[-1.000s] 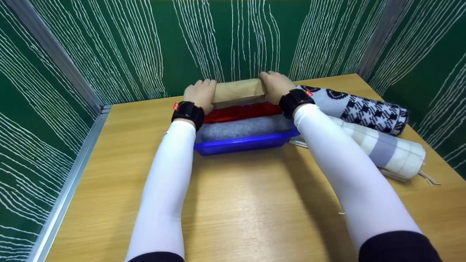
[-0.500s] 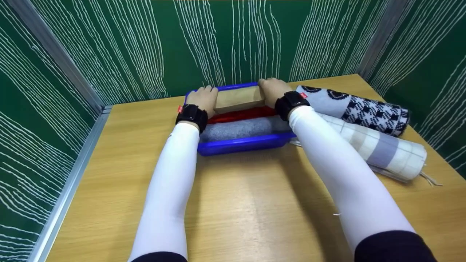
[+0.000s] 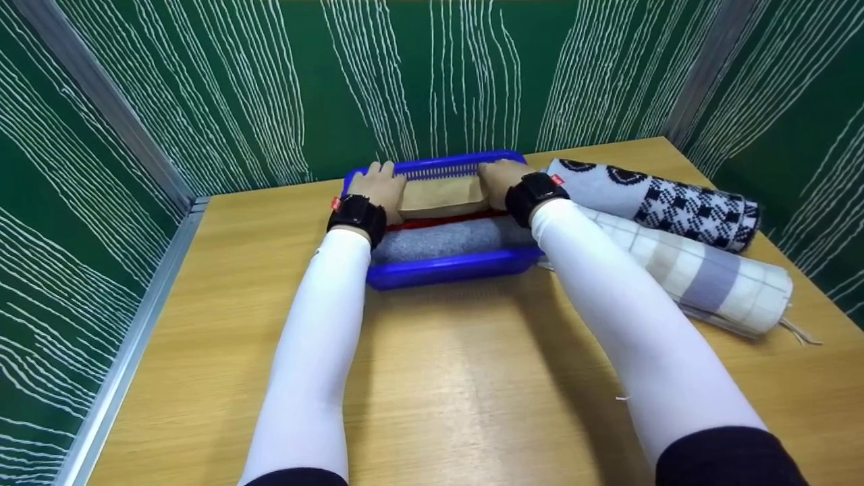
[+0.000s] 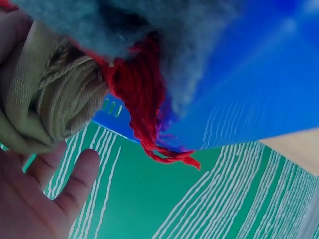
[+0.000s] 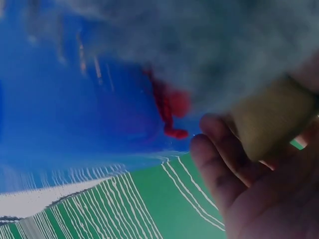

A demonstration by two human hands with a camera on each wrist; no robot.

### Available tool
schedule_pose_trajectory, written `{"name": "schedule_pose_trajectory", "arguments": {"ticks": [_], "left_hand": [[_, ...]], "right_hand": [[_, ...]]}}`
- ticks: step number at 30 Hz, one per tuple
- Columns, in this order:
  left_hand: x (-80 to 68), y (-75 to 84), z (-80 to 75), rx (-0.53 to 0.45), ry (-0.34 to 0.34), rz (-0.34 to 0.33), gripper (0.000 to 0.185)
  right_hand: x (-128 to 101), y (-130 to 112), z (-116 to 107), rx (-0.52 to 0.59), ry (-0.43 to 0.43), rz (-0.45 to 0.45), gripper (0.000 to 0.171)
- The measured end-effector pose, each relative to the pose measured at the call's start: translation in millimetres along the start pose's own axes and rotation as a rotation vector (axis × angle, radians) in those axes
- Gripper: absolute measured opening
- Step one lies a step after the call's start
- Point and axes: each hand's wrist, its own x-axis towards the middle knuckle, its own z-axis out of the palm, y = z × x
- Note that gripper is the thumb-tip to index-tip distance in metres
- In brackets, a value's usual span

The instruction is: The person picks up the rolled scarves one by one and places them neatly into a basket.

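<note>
A tan rolled scarf (image 3: 442, 194) lies inside the far side of a blue plastic basket (image 3: 452, 268). My left hand (image 3: 379, 189) grips its left end and my right hand (image 3: 501, 181) its right end. In the left wrist view, twisted fringe shows on the end of the tan scarf (image 4: 75, 94), held between thumb and fingers. A red rolled scarf (image 3: 449, 219) with red fringe is beside it, mostly covered. Nearest the basket's front wall sits a fuzzy grey roll (image 3: 439, 241). In the right wrist view, fingers (image 5: 214, 164) curve around the tan end.
Right of the basket lie a black-and-white patterned roll (image 3: 682, 202) and a cream checked roll (image 3: 715, 280) with loose fringe. Green panels with white lines (image 3: 337, 81) rise behind the wooden table (image 3: 432, 378), and others flank it.
Both hands have lowered the tan scarf into the basket, toward me and down. The basket's far rim, hidden earlier, now shows behind it. The red scarf is more covered.
</note>
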Motion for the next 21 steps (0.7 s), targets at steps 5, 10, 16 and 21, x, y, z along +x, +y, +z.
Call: {"name": "schedule_pose_trajectory", "arguments": {"ticks": [5,10,16,21], "left_hand": [[-0.4,-0.3,-2.2,-0.010,0.005,0.016,0.065],[0.1,0.2,-3.5,-0.053,0.005,0.003,0.067],[-1.8,4.0,-4.3,-0.081,0.014,-0.034,0.060],[-3.2,5.9,-4.9,-0.096,0.013,-0.055,0.058]], "right_hand": [[1.3,2.5,-3.4,0.003,-0.031,0.005,0.028],[3.4,2.8,-6.0,0.008,0.011,-0.010,0.036],[8.4,2.0,-4.5,-0.009,0.084,-0.020,0.029],[10.2,1.2,-2.1,-0.043,0.116,-0.017,0.028]]}}
